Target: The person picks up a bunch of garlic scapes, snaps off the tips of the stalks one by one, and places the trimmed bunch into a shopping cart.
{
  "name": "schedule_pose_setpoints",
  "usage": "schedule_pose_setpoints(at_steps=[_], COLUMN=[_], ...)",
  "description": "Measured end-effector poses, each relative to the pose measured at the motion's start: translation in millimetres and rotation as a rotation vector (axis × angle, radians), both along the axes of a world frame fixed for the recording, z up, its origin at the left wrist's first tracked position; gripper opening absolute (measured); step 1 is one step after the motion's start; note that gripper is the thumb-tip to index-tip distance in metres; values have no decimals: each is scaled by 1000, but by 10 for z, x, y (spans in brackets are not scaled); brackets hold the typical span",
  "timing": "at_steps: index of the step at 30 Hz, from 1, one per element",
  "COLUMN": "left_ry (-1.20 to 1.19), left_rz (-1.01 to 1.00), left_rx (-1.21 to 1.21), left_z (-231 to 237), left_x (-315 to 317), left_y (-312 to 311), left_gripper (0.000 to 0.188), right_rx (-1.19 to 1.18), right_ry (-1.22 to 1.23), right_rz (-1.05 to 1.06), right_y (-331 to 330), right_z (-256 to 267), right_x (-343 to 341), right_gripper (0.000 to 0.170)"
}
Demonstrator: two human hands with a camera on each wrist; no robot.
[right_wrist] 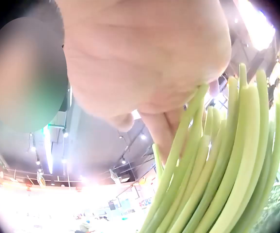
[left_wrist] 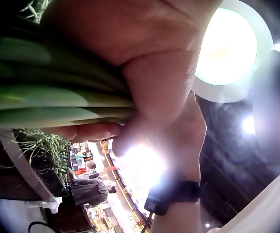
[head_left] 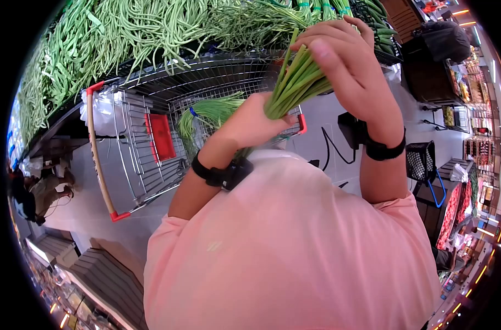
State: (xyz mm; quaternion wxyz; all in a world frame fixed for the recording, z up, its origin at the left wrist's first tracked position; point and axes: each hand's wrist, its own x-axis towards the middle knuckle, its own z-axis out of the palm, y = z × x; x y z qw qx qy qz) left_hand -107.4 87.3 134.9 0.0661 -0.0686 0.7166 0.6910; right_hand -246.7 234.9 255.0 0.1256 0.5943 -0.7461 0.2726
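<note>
One pink shirt [head_left: 289, 236] is filling the foreground, and two bare forearms are reaching forward from it, each wearing one black wrist strap: one on the left wrist [head_left: 206, 170], one on the right [head_left: 387, 149]. Two hands are working at one bunch of slender green stalks [head_left: 291, 91]. The left grip [head_left: 255, 120] is curling snugly around this bunch, thumb and fingers leaving little gap; the stalks are passing through it, with their upper ends sticking out beyond and slanting toward the other palm. The right grip [head_left: 352, 71] is arching over those ends with its thumb standing apart from the fingers; I cannot tell whether it is pinching any stalk. Just beyond the left forearm, one shopping cart [head_left: 99, 157] is standing with one red panel [head_left: 161, 137] showing near its handle. Inside it, one second bunch [head_left: 217, 111] is lying beneath and to the left of the held stalks, wearing one blue tie [head_left: 193, 111]. Behind the cart, many long green beans [head_left: 146, 33] are covering one display.
</note>
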Motion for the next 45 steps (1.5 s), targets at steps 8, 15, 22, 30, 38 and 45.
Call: schedule_pose_setpoints(at_steps=[8,15,22,30,38,45], left_ry=[-59,-103,-173,-142,-115,-78], left_rz=[-8,-42,-51,-34,-106,10], left_rx=[-51,-162,-216,-259,-108,-33], left_z=[-75,39,3,0,61,-58], left_x=[143,228,27,-415,-838,-1060], left_y=[-93,-30,121,588,945,1268], left_gripper=[37,38,46,40,24,12], right_rx=[193,508,507,625,490,370], right_ry=[62,276,552,633,689,27], right_rz=[57,317,512,610,608,15], right_y=[-82,-236,-134,279,878,1869], right_z=[18,287,120,-23,102,83], right_x=[111,23,-215,-677,-1467,-2964], right_gripper=[26,21,14,8,15,32])
